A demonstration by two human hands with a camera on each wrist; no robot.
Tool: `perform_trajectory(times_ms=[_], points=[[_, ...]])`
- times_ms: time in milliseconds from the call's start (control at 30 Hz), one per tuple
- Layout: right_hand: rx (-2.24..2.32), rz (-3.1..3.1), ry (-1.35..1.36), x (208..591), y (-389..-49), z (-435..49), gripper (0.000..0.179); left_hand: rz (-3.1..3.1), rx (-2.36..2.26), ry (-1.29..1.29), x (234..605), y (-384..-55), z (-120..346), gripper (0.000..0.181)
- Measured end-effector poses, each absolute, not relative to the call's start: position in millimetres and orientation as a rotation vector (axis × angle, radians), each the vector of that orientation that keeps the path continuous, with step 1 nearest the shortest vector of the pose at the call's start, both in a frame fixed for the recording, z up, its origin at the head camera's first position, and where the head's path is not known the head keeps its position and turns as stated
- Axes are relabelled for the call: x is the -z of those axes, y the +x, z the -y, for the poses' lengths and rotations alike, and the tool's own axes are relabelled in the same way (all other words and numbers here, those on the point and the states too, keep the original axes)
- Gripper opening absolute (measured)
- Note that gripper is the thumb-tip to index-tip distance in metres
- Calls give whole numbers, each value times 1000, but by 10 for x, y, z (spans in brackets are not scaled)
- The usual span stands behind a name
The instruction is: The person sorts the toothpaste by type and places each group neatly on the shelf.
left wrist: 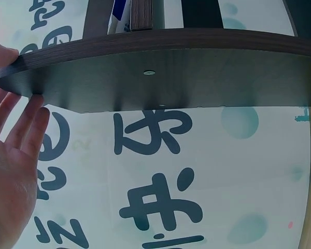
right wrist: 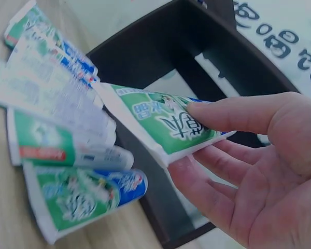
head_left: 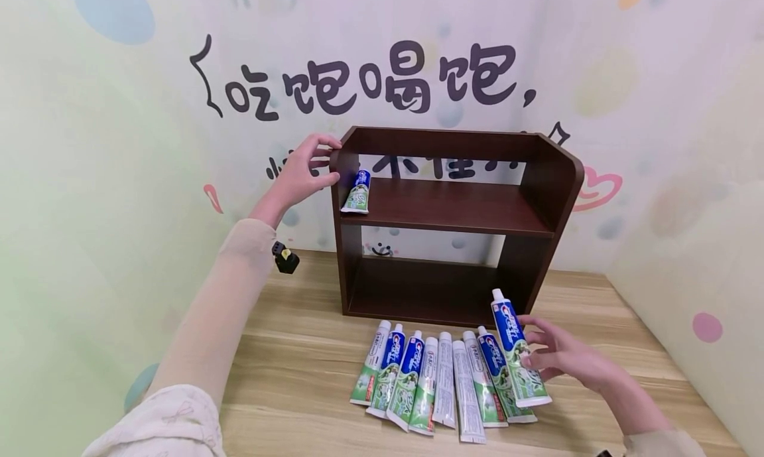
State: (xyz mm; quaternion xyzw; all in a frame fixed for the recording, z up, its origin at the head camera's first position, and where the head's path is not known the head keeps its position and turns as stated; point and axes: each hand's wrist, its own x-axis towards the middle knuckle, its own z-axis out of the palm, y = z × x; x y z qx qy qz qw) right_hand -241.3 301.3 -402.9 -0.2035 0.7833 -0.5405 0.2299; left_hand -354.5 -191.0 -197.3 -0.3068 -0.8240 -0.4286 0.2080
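My right hand (head_left: 575, 361) pinches a blue, green and white toothpaste tube (head_left: 514, 351) between thumb and fingers, cap end up, above the right end of a row. In the right wrist view the thumb lies on the green face of this tube (right wrist: 160, 116). My left hand (head_left: 304, 172) grips the upper left side panel of a dark brown two-tier shelf (head_left: 453, 205). The left wrist view has the thumb on one side of the panel (left wrist: 160, 67) and fingers on the other. One toothpaste tube (head_left: 358, 193) leans at the left end of the upper tier.
Several toothpaste tubes (head_left: 426, 384) lie side by side on the wooden table (head_left: 286, 351) before the shelf, some blue and green, some white and green. A patterned wall (head_left: 149, 145) with large black lettering rises right behind the shelf. Another wall (head_left: 686, 245) bounds the table's right side.
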Motion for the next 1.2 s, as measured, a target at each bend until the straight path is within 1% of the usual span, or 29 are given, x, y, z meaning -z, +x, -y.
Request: perform_trajectory(times_ms=[400, 667, 1200], points=[[1446, -2276, -593, 3542, -2473, -2703, 79, 2290, 1192, -859, 1983, -3553, 1913, 45], [1477, -2334, -641, 3148, -2520, -2453, 81, 2292, 1194, -853, 1969, -3542, 1911, 45], [1501, -2536, -573, 2574, -2806, -2040, 87, 2294, 1187, -851, 1964, -3519, 1899, 46]])
